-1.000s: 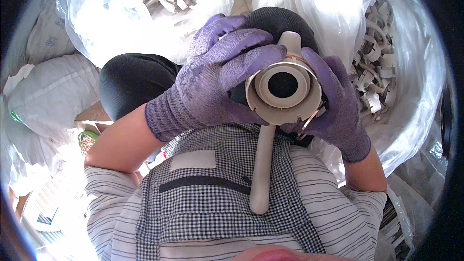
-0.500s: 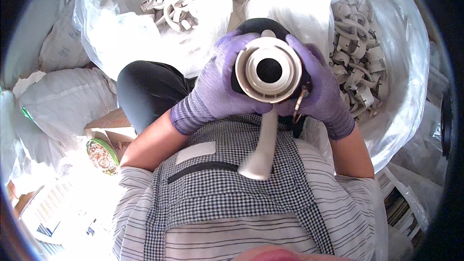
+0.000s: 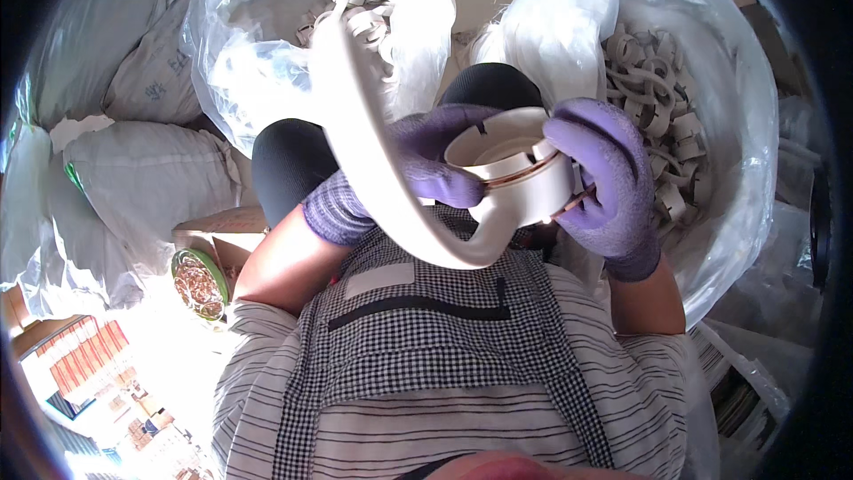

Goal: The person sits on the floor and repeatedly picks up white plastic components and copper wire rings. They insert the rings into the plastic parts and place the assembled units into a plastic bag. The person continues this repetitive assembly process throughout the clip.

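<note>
Between my gloved hands, over my lap, is a white plastic collar with a long curved handle [image 3: 382, 160]. It is tilted so its round opening shows, and the handle sweeps up toward the far left. A thin copper-coloured band runs round the collar. My left hand [image 3: 435, 160] is closed on the collar's left side, the thumb in front. Wrapped round its right side is my right hand [image 3: 613, 169], fingertips at the rim. A thin brownish strip [image 3: 574, 203] shows by the right fingers; whether it is loose or part of the collar, I cannot tell.
Clear plastic bags holding white curved parts stand at the far left [image 3: 258, 27] and right [image 3: 746, 124]. Filled white sacks [image 3: 151, 187] lie at left. Beside my left arm are a cardboard box [image 3: 218, 227] and a green-rimmed tub [image 3: 199, 284] of copper-coloured bits.
The collar has turned from facing up at me to a tilt, and its handle has swung from near my apron to the far left. Both hands have shifted their grip and stay on it.
</note>
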Motion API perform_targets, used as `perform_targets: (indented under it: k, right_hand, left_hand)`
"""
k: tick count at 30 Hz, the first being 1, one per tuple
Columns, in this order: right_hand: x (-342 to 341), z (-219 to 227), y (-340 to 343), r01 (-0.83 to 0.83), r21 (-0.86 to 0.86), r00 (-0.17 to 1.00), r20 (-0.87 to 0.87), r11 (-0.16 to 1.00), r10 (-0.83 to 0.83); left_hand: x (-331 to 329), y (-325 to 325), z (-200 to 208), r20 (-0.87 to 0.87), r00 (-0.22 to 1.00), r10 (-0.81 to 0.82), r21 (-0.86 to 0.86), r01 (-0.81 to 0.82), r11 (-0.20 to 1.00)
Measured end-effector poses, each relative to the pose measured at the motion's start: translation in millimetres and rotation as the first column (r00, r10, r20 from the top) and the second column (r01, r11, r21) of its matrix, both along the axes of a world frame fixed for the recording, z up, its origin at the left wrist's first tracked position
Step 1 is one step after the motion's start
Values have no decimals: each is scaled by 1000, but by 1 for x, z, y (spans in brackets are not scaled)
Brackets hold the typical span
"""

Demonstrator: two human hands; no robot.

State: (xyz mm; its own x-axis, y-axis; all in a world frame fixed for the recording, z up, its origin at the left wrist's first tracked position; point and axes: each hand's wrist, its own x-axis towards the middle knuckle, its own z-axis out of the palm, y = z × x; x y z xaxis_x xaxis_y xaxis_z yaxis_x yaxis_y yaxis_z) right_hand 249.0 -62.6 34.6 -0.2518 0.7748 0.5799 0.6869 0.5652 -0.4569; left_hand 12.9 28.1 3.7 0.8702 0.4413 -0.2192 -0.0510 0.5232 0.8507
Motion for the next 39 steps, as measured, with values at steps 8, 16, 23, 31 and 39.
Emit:
perform_targets:
  k: [8,16,23,31,39]
  right_hand:
    - [-8,-36,-3,289,-108,932,-193,951,-305]
    - [-6,-70,0,-26,-326,869,-474,945,-140]
    - [-36,-96,9,-855,-91,-26,-976,511,-216]
    - [-58,-90,9,-810,304,-500,-805,501,-320]
    - [-21,-81,16,318,-268,792,-452,909,-410]
  left_hand:
    - [4,-28,20,-50,956,290,210,-273,939]
    - [7,-34,16,375,799,470,856,-493,155]
    - [17,-33,9,483,698,528,828,-561,-16]
    - [12,-34,13,410,699,586,864,-504,-3]
    - [-10,-19,15,315,755,575,920,-392,12]
